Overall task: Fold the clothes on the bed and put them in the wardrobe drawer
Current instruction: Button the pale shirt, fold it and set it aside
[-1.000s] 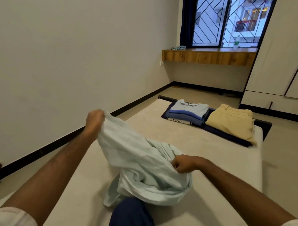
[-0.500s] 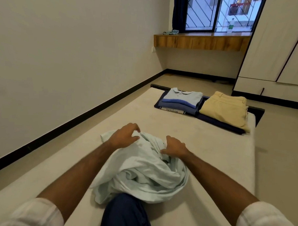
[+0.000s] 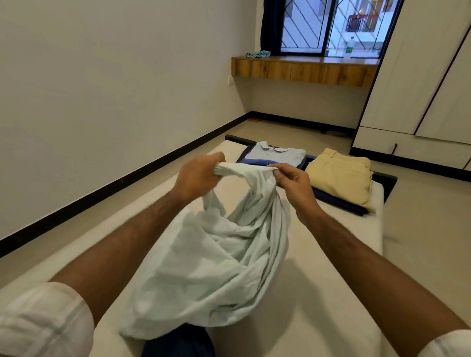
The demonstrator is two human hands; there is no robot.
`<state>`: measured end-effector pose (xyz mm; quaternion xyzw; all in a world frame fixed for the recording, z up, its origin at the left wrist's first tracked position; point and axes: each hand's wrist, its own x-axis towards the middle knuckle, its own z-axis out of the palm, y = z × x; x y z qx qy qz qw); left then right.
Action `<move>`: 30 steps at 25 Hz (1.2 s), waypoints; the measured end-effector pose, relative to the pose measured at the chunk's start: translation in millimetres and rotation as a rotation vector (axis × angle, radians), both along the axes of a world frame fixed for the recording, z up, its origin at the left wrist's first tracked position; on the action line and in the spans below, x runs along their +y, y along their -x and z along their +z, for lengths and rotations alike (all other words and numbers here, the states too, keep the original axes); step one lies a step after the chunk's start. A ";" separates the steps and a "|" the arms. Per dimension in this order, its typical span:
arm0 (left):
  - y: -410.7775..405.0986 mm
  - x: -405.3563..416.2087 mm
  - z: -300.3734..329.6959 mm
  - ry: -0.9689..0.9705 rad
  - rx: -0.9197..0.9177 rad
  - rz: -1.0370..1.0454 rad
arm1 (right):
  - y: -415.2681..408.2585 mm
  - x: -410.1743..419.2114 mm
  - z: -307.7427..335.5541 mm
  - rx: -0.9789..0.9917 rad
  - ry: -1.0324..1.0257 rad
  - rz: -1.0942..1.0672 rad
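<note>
Both hands pinch the crumpled pale-green cotton shirt (image 3: 214, 258) at one bunched edge, left hand (image 3: 199, 176) and right hand (image 3: 293, 185) close together; the rest hangs below their fingers (image 3: 276, 172) onto the beige mattress bed (image 3: 318, 303). Best to draw the hands apart, finding the seam, then lay it flat. Beyond the fingers lie a folded blue polo shirt (image 3: 276, 155) and folded tan trousers (image 3: 339, 177), near enough to crowd the spread.
</note>
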<state>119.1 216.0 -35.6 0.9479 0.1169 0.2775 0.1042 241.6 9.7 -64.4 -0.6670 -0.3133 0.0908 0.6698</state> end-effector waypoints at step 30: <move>40.1 34.7 -127.3 0.178 0.844 -0.019 | 130.2 -15.2 -92.1 -0.335 0.381 0.837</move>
